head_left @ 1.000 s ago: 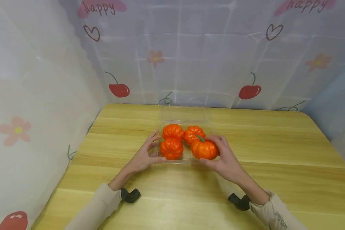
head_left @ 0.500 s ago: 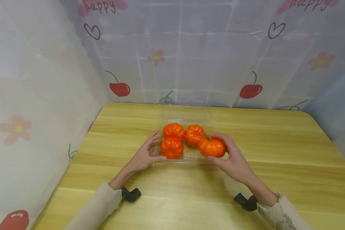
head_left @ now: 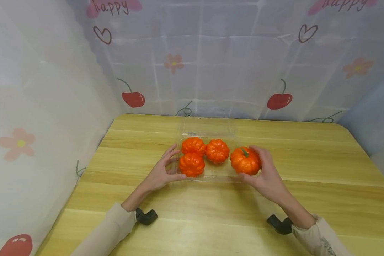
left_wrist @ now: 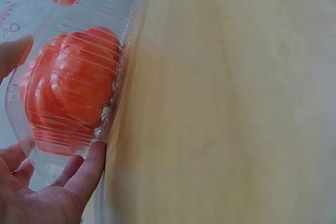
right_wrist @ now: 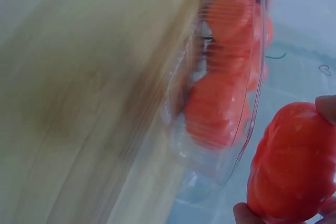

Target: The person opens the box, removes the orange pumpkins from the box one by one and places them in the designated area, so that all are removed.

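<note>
My right hand [head_left: 268,177] grips a small orange pumpkin [head_left: 245,161] with a green stem, its thumb at the front and fingers behind. That pumpkin overlaps the right end of a clear plastic clamshell box [head_left: 216,174] in the head view. The right wrist view shows the held pumpkin [right_wrist: 291,163] above the level of the box rim. Three more pumpkins sit inside the box: two at the left, front [head_left: 191,165] and back [head_left: 193,146], and one at back centre [head_left: 217,151]. My left hand [head_left: 160,172] holds the box's left end, thumb at the front rim, fingertips against the side wall.
The box's transparent lid [head_left: 208,126] lies folded open toward the back of the wooden table [head_left: 147,220]. A printed curtain [head_left: 211,71] hangs behind the table's far edge, with another sheet at the left. A black mount [head_left: 146,217] sits on each wrist.
My right hand has moved to the right with its pumpkin, from over the box's front-right part to its right end, uncovering the back-centre pumpkin. The left hand stays in place.
</note>
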### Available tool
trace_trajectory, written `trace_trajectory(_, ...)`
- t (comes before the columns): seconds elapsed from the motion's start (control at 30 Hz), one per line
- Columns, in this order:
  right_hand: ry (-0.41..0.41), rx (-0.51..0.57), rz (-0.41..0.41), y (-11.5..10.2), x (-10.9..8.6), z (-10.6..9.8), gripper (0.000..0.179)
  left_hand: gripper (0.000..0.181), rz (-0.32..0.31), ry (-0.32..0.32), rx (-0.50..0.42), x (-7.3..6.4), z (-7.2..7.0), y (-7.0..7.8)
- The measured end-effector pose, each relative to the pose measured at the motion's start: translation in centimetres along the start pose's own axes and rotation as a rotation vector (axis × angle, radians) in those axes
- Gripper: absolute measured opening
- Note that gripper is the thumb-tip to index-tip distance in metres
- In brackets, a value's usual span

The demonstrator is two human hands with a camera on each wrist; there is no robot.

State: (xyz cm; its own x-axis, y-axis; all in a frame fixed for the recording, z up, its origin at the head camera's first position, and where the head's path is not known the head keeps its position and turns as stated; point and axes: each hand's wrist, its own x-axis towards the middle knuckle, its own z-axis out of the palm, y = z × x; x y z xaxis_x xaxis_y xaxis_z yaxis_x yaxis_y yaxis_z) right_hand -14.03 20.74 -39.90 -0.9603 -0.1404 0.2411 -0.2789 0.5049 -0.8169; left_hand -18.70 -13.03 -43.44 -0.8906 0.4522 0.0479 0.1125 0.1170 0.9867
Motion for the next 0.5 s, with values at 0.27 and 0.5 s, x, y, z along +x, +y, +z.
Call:
trace_trajectory(0.27,0.063,-0.076,0.055,0.9,0.4,-1.5,0.072,0.086,-0.004,0.014,0.025,0.0,0.1,0.0)
trace_trajectory(0.5,0.143,-0.129,0.073,2.5,1.4,-2.4,0.072,0.086,-0.009,0.02,0.037,0.0,0.2,0.0)
